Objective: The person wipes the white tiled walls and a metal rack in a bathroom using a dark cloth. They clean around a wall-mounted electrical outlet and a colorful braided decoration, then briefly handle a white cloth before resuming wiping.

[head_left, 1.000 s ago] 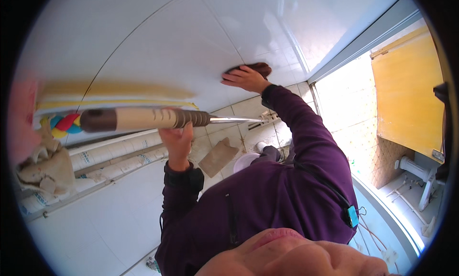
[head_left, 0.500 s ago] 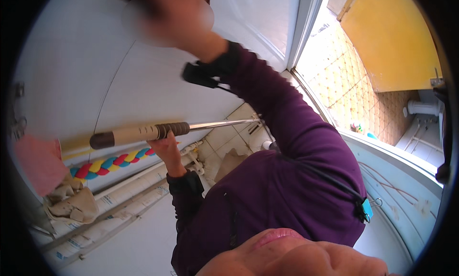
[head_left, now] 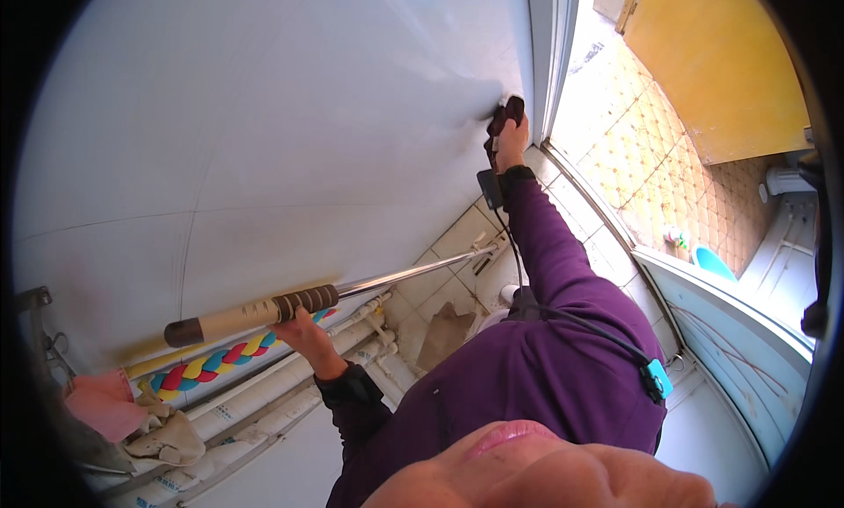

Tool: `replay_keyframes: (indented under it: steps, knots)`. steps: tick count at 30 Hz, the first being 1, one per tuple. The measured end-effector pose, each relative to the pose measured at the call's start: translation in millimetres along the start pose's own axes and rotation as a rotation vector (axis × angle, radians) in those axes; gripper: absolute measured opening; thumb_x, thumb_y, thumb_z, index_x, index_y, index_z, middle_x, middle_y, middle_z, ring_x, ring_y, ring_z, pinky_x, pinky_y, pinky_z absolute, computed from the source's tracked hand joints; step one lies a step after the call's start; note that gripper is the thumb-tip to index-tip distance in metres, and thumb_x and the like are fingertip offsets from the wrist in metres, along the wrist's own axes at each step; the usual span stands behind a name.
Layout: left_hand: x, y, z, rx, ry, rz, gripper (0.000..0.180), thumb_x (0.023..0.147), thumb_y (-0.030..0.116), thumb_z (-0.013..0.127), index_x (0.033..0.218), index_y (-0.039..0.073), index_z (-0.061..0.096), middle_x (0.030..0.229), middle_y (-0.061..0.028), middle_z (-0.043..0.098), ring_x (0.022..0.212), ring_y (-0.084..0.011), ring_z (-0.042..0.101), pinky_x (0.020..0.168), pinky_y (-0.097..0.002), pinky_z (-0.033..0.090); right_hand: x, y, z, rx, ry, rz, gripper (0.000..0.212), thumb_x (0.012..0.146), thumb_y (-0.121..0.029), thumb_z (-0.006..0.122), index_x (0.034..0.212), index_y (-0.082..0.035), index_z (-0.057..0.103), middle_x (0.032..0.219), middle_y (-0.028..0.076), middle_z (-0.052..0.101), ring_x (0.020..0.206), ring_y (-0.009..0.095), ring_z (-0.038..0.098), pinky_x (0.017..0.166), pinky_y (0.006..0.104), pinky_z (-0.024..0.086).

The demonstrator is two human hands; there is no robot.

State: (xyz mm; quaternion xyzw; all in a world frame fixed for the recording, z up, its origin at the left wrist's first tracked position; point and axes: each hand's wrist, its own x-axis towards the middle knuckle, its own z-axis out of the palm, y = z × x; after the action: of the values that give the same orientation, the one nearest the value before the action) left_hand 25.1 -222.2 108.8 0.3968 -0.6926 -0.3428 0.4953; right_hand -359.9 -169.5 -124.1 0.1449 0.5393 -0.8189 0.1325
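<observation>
Nearest me, my left grip (head_left: 308, 341) is closed around the ribbed collar of a long pole (head_left: 387, 277), its tan handle slanting off to my left and its metal shaft running down toward the tiled floor (head_left: 426, 288); held there, the pole probably stays steady one-handed. Between handle and pipes (head_left: 255, 404) shows a braided multicoloured strip (head_left: 215, 364), with a pink cloth (head_left: 105, 405) near its end. Farther off, my right grip (head_left: 512, 143) holds a bunched dark brown cloth (head_left: 499, 125) at the white wall (head_left: 308, 95), apparently touching it, arm stretched so it gets close beside the door frame (head_left: 554, 59). Beyond, through the doorway, is a yellow panel (head_left: 721, 77). Half a second ago my right grip was a blur, up close to the camera; now it's lower and farther out, while my left keeps its hold.
</observation>
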Motion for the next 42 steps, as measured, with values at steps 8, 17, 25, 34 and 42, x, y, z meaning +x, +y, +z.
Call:
replay_keyframes:
  steps: [8,17,25,34,42]
  knots:
    - [17,3,14,0.091,-0.047,0.108,0.049,0.078,0.008,0.048,0.123,-0.001,0.030,0.110,-0.0094,0.045,0.098,-0.0172,0.046,0.091,-0.0327,0.038,-66,-288,160,-0.129,-0.263,-1.615,0.065,0.066,-0.007,0.065,0.127,-0.012,0.046,0.138,0.020,0.030,0.124,0.040,0.031,0.100,0.0504,0.028]
    - [29,-9,16,0.014,-0.037,-0.005,0.054,0.080,0.014,0.050,0.127,-0.001,0.027,0.117,-0.0126,0.043,0.105,-0.0197,0.045,0.095,-0.0341,0.035,63,-123,94,-0.326,-0.098,-1.302,0.056,0.074,-0.014,0.056,0.126,-0.001,0.038,0.135,0.024,0.032,0.122,0.042,0.033,0.102,0.0470,0.027]
    - [32,-12,26,0.066,0.126,-0.053,0.045,0.085,0.021,0.049,0.122,0.001,0.034,0.120,-0.0117,0.043,0.108,-0.0207,0.048,0.091,-0.0333,0.041,118,85,-79,-0.966,-0.114,0.086,0.035,0.078,-0.019,0.054,0.107,0.001,0.051,0.100,0.024,0.059,0.099,0.037,0.055,0.089,0.0430,0.041]
    - [34,-13,21,0.148,0.114,0.005,0.057,0.082,0.021,0.051,0.131,0.000,0.028,0.124,-0.0150,0.043,0.110,-0.0233,0.048,0.093,-0.0303,0.040,34,-27,-36,-0.443,-0.141,-0.709,0.046,0.077,-0.007,0.057,0.122,-0.005,0.048,0.116,0.016,0.053,0.107,0.032,0.051,0.091,0.0365,0.042]
    - [39,-33,27,0.138,0.267,0.204,0.050,0.081,0.025,0.051,0.122,0.001,0.037,0.105,-0.0164,0.050,0.092,-0.0247,0.055,0.073,-0.0375,0.051,90,-18,30,-0.305,-0.092,-1.213,0.060,0.066,-0.016,0.068,0.121,-0.008,0.046,0.128,0.018,0.037,0.116,0.038,0.038,0.098,0.0475,0.031]
